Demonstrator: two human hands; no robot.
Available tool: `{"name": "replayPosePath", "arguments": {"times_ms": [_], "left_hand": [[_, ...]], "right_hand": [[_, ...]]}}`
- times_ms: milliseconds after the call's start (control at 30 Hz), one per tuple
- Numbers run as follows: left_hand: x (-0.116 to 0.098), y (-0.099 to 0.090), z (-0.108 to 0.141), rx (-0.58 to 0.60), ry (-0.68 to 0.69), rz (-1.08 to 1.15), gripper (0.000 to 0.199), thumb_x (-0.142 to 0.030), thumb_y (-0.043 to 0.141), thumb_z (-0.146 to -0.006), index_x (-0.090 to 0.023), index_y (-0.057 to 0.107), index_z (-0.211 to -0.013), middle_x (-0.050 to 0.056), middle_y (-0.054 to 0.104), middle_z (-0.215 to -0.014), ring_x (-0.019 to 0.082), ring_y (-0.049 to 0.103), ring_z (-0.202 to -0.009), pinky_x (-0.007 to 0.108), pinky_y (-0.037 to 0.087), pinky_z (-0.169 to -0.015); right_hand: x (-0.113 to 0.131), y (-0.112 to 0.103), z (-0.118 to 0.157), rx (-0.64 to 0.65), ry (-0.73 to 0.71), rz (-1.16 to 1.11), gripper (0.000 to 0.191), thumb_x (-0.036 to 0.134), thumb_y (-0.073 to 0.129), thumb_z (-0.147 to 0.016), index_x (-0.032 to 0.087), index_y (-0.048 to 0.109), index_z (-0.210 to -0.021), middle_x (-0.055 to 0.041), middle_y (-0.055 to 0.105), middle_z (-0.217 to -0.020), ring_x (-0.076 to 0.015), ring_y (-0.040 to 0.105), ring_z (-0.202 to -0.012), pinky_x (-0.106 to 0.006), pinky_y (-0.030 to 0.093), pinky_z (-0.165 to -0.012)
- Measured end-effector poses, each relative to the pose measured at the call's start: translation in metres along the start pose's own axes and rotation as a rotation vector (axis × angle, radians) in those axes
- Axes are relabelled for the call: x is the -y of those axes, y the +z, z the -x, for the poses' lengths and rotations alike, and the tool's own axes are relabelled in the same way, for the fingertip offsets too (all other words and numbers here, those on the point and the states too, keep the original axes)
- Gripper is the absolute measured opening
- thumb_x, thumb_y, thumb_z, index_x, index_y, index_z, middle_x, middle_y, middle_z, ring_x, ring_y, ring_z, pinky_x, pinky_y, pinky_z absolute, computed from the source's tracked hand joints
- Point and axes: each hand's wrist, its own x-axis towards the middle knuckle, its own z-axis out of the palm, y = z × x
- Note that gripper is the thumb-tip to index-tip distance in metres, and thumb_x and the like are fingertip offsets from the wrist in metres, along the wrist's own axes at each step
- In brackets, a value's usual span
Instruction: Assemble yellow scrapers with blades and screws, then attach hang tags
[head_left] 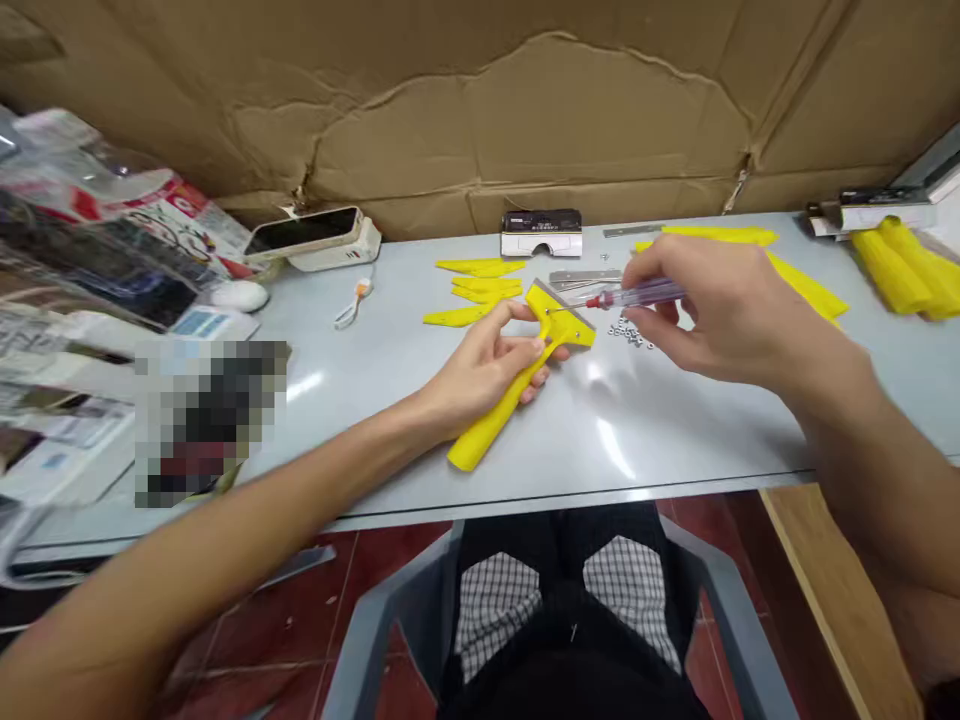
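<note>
My left hand (491, 365) is closed around the neck of a yellow scraper (487, 430), whose handle slants down to the left. A metal blade edge shows along the scraper's wide head, with two screws in the yellow face. My right hand (720, 300) pinches the clear purplish handle of a screwdriver (637, 293). Its thin shaft points left, and the tip is at the upper-left screw of the head. Just beyond lie small loose nuts (630, 333), partly behind the screwdriver and right hand, and metal blades (585, 278).
Yellow scraper parts (480, 290) lie left of the blades, with more yellow handles (806, 285) at right. A black-and-white box (541, 233) stands by the cardboard wall (600, 130). A phone (304, 232) rests on a white case. Bags and boxes crowd the left side.
</note>
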Motion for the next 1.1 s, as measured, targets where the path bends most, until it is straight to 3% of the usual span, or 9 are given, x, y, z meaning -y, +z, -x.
{"name": "replayPosePath", "arguments": {"times_ms": [233,400,600,700,867,1100], "left_hand": [[-0.001,0.000,0.002,-0.001,0.005,-0.005,0.028,-0.017,0.069,-0.108,-0.026,0.044,-0.117,0.007,0.084,-0.101,0.009,0.063,-0.061,0.025,0.050,-0.057],[-0.001,0.000,0.002,0.008,0.018,-0.017,0.031,-0.019,0.072,-0.108,-0.026,0.043,-0.116,0.006,0.084,-0.101,0.009,0.063,-0.061,0.025,0.050,-0.057],[0.000,-0.001,0.002,0.005,0.036,-0.054,0.028,-0.019,0.069,-0.109,-0.026,0.043,-0.116,0.006,0.084,-0.102,0.009,0.062,-0.059,0.026,0.050,-0.057],[-0.001,-0.001,0.001,-0.016,0.049,-0.063,0.026,-0.016,0.067,-0.109,-0.027,0.043,-0.116,0.005,0.084,-0.102,0.009,0.062,-0.060,0.026,0.050,-0.057],[-0.002,0.000,0.001,-0.035,0.021,-0.028,0.025,-0.015,0.064,-0.110,-0.027,0.043,-0.116,0.006,0.084,-0.102,0.009,0.063,-0.061,0.025,0.050,-0.058],[-0.002,0.000,0.001,-0.045,0.036,-0.054,0.026,-0.015,0.065,-0.110,-0.027,0.043,-0.116,0.006,0.084,-0.103,0.009,0.062,-0.061,0.025,0.050,-0.058]], "right_hand": [[0.003,-0.004,-0.002,0.021,0.105,0.083,0.023,0.043,0.065,-0.108,0.025,0.079,-0.114,-0.0065,0.079,-0.087,-0.0304,0.077,-0.084,-0.043,0.051,-0.079],[0.009,-0.007,-0.003,0.095,0.149,0.210,0.033,0.050,0.058,-0.113,0.023,0.077,-0.106,-0.0067,0.070,-0.073,-0.0280,0.066,-0.071,-0.042,0.042,-0.074],[0.007,-0.002,-0.005,0.131,0.170,0.261,0.046,0.057,0.052,-0.115,0.022,0.078,-0.102,-0.0085,0.068,-0.072,-0.0287,0.062,-0.069,-0.042,0.036,-0.072],[0.009,-0.001,-0.006,0.150,0.196,0.221,0.042,0.055,0.053,-0.116,0.022,0.078,-0.105,-0.0068,0.065,-0.070,-0.0273,0.061,-0.068,-0.042,0.038,-0.073],[0.014,-0.001,-0.004,0.180,0.193,0.085,0.031,0.043,0.064,-0.108,0.026,0.073,-0.132,-0.0036,0.068,-0.074,-0.0275,0.062,-0.069,-0.042,0.043,-0.073],[0.010,0.001,-0.003,0.117,0.159,0.075,0.027,0.037,0.061,-0.106,0.027,0.078,-0.124,-0.0034,0.073,-0.076,-0.0282,0.068,-0.073,-0.041,0.045,-0.075]]}}
